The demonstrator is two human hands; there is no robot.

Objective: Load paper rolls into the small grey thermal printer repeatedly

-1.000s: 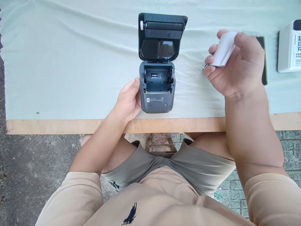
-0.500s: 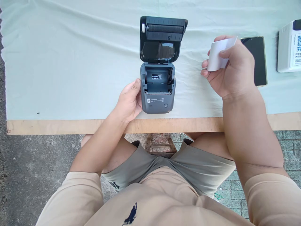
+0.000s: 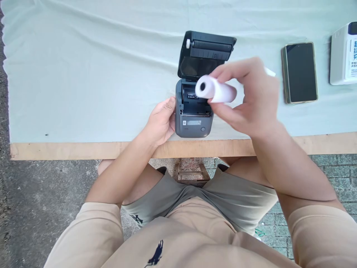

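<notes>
A dark grey label printer (image 3: 192,126) stands near the table's front edge with its lid (image 3: 202,67) raised. Its paper bay shows in part, with a small printed sticker inside. My left hand (image 3: 163,121) grips the printer's left side, thumb along the edge. Between thumb and fingers, my right hand (image 3: 248,96) holds a white paper roll (image 3: 220,91) by its ends' outer surface. The roll's hollow core faces left, and it hangs above the right part of the bay, hiding some of it. A loose paper end shows behind the hand.
A smartphone (image 3: 301,72) lies to the right on the pale cloth (image 3: 92,82). Further right is a white box-shaped device (image 3: 340,59) with blue print. The table's bare wooden edge (image 3: 83,150) runs in front of my legs.
My right hand has swung left with the paper roll, turning it so the core shows, over the printer. The printer and my left hand have shifted slightly right. The whole phone now shows.
</notes>
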